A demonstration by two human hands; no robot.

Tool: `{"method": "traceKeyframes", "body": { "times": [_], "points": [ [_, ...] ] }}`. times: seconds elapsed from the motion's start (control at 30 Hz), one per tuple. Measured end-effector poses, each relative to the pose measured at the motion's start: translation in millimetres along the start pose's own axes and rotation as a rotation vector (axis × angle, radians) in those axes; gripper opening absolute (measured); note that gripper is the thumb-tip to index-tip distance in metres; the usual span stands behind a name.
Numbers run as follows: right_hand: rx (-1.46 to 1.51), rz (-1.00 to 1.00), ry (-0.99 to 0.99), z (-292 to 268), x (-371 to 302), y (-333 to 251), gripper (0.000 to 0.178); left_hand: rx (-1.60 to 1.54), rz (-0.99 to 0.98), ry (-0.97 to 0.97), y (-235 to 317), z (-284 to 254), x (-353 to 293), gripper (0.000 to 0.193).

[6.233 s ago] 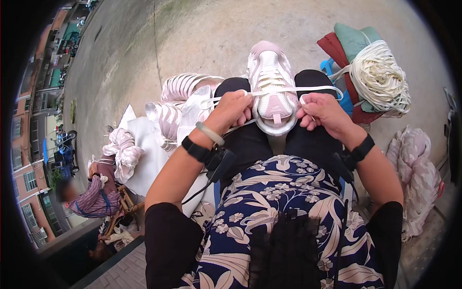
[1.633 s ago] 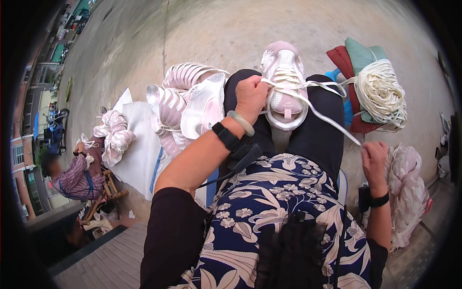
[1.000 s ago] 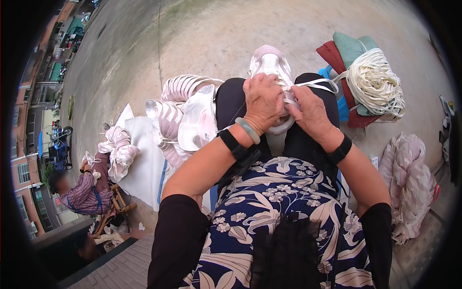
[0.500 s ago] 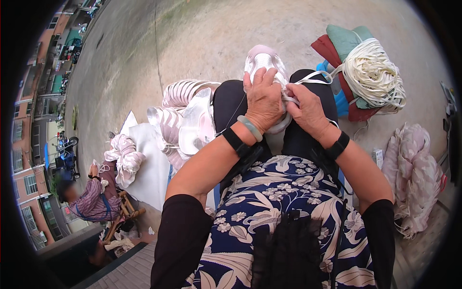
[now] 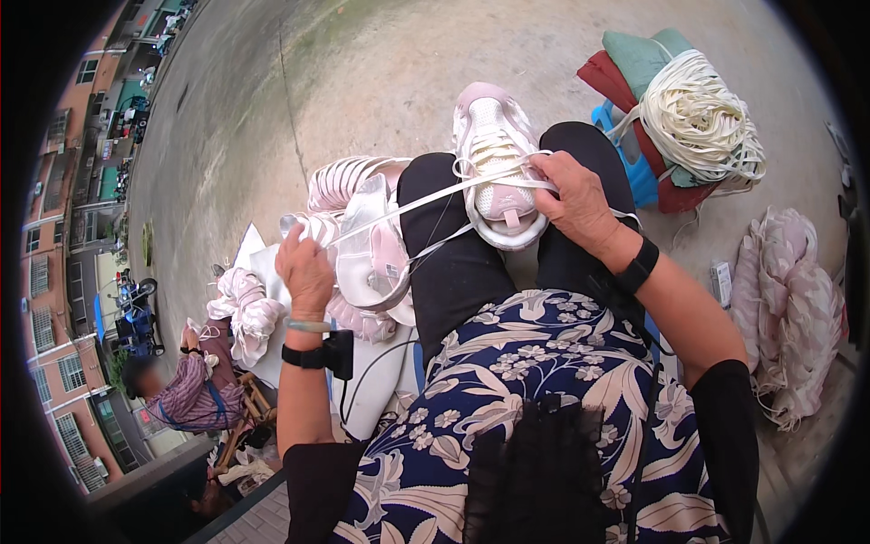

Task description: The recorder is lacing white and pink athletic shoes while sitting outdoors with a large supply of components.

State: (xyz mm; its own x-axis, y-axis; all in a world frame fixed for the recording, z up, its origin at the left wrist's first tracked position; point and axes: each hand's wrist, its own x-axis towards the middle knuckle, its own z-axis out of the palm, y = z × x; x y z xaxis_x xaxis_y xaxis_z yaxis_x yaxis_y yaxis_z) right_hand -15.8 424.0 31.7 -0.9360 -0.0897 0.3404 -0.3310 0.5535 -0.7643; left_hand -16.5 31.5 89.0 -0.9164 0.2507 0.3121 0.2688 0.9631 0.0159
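Note:
A pink and white sneaker (image 5: 496,195) rests between my knees, toe pointing away, with cream laces threaded across its upper. My left hand (image 5: 305,272) is out to the left, its fingers pinched on a white shoelace (image 5: 399,211) that runs taut back to the sneaker. At the sneaker's right side my right hand (image 5: 577,201) is closed on lace by the eyelets; the tips of the fingers partly cover it. A second strand of lace slants from the sneaker's heel end toward the left, across my thigh.
Left of my knee lie several pink and white shoe uppers (image 5: 376,249), with a bundled one (image 5: 245,313) farther left. A hank of cream laces (image 5: 698,118) sits on red and green cloth over a blue stool. Bundled uppers (image 5: 787,308) stand at right. A seated person (image 5: 195,390) works at far left.
My left hand has left the sneaker and swung out to the left, drawing the lace tight. The right hand stays near the sneaker's side. The sneaker's laced front is now uncovered.

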Motion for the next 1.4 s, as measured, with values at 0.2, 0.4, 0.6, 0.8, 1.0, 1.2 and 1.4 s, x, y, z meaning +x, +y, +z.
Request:
{"method": "traceKeyframes", "body": {
  "times": [0.2,0.4,0.6,0.8,1.0,1.2,1.4],
  "points": [
    [-0.001,0.063,-0.038,-2,1,0,0.033,0.131,-0.184,-0.298,3,4,-6,0.007],
    [0.329,0.337,-0.051,-3,5,8,0.027,-0.174,0.18,-0.038,84,9,33,0.024],
    [0.337,0.438,0.004,4,19,18,0.02,-0.287,0.262,-0.032,134,44,53,0.027],
    [0.753,0.716,-0.155,-11,31,8,0.015,-0.422,0.281,-0.088,144,50,60,0.009],
    [0.723,0.778,-0.267,-15,40,8,0.028,-0.556,0.241,-0.068,140,45,59,0.006],
    [0.654,0.81,-0.311,-33,29,-1,0.026,-0.854,0.009,-0.328,139,28,50,0.005],
    [-0.249,0.002,-0.302,-57,-2,-13,0.023,-0.977,-0.173,-0.405,136,20,43,0.009]
  ]
}}
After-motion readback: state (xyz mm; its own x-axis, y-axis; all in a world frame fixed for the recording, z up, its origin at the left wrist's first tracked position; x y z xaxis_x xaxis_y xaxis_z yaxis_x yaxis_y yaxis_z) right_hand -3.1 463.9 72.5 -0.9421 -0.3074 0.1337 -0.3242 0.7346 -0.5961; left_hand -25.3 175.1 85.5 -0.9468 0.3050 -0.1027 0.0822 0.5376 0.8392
